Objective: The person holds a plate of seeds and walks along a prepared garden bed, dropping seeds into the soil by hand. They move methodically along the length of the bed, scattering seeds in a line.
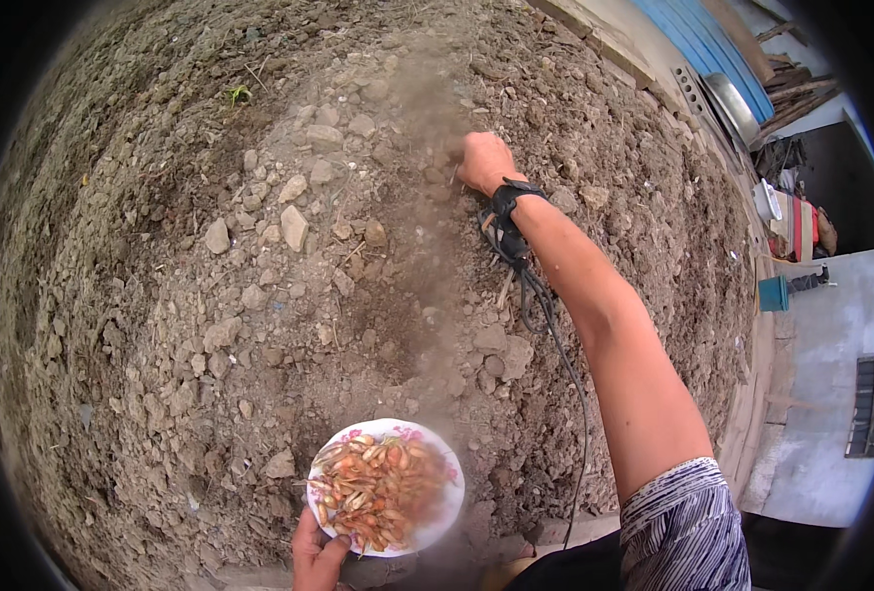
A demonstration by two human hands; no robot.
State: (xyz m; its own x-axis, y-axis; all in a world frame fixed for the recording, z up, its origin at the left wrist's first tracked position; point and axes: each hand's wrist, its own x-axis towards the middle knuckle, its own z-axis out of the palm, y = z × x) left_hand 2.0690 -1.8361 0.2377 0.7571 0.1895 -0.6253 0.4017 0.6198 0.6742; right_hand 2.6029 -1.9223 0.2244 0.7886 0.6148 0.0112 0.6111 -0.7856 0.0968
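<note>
Small orange-brown bulbs with papery, pale-tipped skins (378, 492) lie heaped in a round white plate with pink flowers around its rim (447, 507), held above a bed of broken brown soil (161, 295). The person's left hand (319, 557) grips the plate at its near-left edge, thumb laid over the rim and the other fingers going underneath. Holding it by the edge probably serves to leave the bulbs uncovered and within reach; the roughly level carry likely stops the loose pile from sliding off.

Well ahead of the plate and a little to its right, the bare right hand (484, 164) reaches down to the ground, its arm stretched long. The fingers look bunched, but a blurred streak crosses their tips, and whether they pinch anything cannot be told. A black strap (514, 194) circles that wrist, and a thin black cable (583, 404) trails back past the plate's right side. The striped sleeve (683, 532) sits pushed up near the elbow, perhaps to spare it the dirt.

Pale angular stones (294, 227) dot the soil ahead and to the left of the plate. Far to its right, beyond the bed, stand a teal bucket (773, 294) and, farther ahead, a blue corrugated sheet (703, 49).
</note>
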